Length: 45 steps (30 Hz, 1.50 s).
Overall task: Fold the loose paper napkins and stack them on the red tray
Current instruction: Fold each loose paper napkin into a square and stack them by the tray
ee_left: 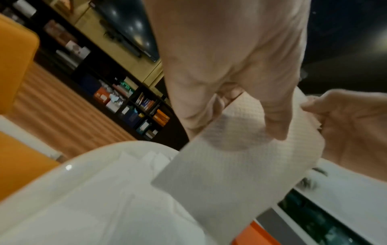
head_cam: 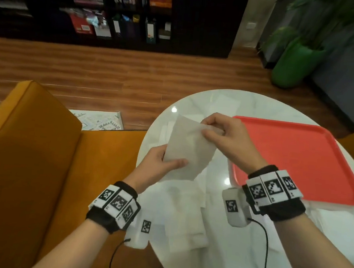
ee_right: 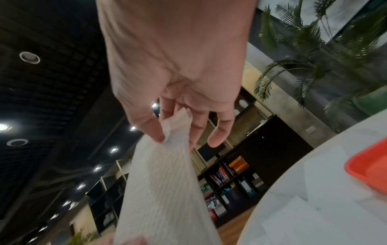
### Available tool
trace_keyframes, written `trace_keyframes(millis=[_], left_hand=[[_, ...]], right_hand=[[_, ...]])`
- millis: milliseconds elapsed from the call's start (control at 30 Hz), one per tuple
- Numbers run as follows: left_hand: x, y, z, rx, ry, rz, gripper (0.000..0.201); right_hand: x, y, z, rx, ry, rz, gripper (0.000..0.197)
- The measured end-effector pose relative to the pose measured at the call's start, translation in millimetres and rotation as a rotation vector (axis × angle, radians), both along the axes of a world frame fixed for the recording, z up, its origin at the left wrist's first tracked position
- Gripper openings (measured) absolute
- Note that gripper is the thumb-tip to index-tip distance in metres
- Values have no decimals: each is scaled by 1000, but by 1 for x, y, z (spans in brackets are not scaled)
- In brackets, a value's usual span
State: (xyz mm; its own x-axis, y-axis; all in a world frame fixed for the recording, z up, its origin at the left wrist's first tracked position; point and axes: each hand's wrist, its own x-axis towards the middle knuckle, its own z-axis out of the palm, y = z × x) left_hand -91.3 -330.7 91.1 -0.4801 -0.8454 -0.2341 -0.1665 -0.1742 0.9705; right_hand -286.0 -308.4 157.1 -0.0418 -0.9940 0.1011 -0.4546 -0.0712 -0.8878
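White marble table: round, glossy; most of it is covered by loose napkins lying flat and overlapping, from 6 o'clock round to 12.
Tray: red, at 3 o'clock of the hands, resting on the table with nothing stacked on it; one corner shows in the right wrist view.
Held napkin: lifted off the table, stretched between both hands, tilted, at 9 o'clock of the tray; embossed weave plain from the left wrist and the right wrist.
Right hand: thumb and forefinger pinch the far corner, the other fingers loosely curled beside it.
Left hand: thumb on top, fingers beneath, gripping the near edge.
Stage: likely the first fold in hand; no folded napkin is on the tray.
Risk, tearing: thin paper pulled taut between two pinches could rip at the right-hand corner.
Risk, crooked fold: the sheet hangs askew in the air, so the corners may not meet.
Risk, scatter: a wrist passing low could drag the loose sheets off the rim.
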Motion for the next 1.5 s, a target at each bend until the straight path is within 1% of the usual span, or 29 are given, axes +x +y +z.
trace_keyframes(millis=[133, 233, 300, 333, 367, 433, 500, 533, 600, 633, 667, 733, 767, 800, 833, 867, 900, 933, 1033, 1100, 1133, 1233, 1300, 1367, 1400, 1500], left_hand=[[-11, 26, -10, 276, 161, -23, 32], [-21, 43, -12, 509, 264, 23, 28], [-27, 51, -12, 623, 309, 61, 28], [-29, 54, -13, 662, 331, 77, 28], [-31, 56, -13, 687, 342, 86, 30], [-33, 58, -13, 684, 313, 104, 33], [-36, 59, -14, 642, 259, 94, 34], [-37, 61, -13, 613, 228, 84, 34], [-40, 64, -9, 525, 156, 60, 34], [-41, 65, -9, 486, 136, 42, 37], [-42, 67, -8, 465, 135, 27, 41], [-45, 69, -5, 467, 182, 19, 39], [-47, 71, -2, 473, 214, 19, 35], [-50, 72, 1, 474, 244, 22, 32], [-53, 73, 3, 465, 267, 31, 29], [-56, 74, 6, 450, 283, 45, 27], [-60, 75, 9, 435, 290, 64, 23], [-62, 75, 11, 425, 292, 85, 20], [-65, 76, 11, 462, 307, 117, 22], [-66, 76, 12, 513, 311, 110, 26], [-66, 77, 12, 554, 318, 86, 31], [-65, 76, 12, 737, 372, 48, 62], [-65, 76, 11, 796, 403, 31, 74], [-65, 77, 12, 799, 409, 28, 77], [-65, 78, 12, 794, 409, 24, 76], [-67, 81, 17, 772, 391, 20, 64]], right_hand=[[-10, 15, 1, -122, 32, -61, 10], [-12, 36, -4, -217, 31, -63, 16], [-11, 52, -15, -301, 98, -41, 18], [-10, 62, -22, -351, 173, -34, 18], [-9, 71, -30, -394, 261, -29, 18], [-11, 88, -46, -439, 400, -10, 19], [-12, 103, -56, -467, 482, 15, 19], [-12, 110, -57, -479, 489, 10, 18], [-16, 117, -50, -480, 421, -70, 15], [-21, 117, -44, -439, 334, -142, 16], [-27, 116, -37, -346, 206, -217, 23], [-41, 110, -29, -49, -142, -315, 47], [-48, 107, -30, 109, -297, -318, 58], [-52, 106, -34, 237, -396, -285, 61], [-53, 106, -40, 312, -448, -226, 53], [-51, 109, -44, 339, -482, -180, 40], [-49, 112, -47, 330, -511, -166, 29], [-47, 116, -50, 299, -545, -185, 23], [-46, 119, -55, 176, -604, -329, 14], [-46, 119, -57, 107, -603, -358, 21], [-47, 120, -58, 78, -580, -355, 25], [-48, 121, -60, 22, -523, -317, 31], [-49, 123, -60, 7, -500, -295, 38], [-51, 125, -59, -6, -465, -271, 43], [-52, 126, -59, -10, -446, -260, 42], [-54, 127, -60, -12, -433, -264, 37]])
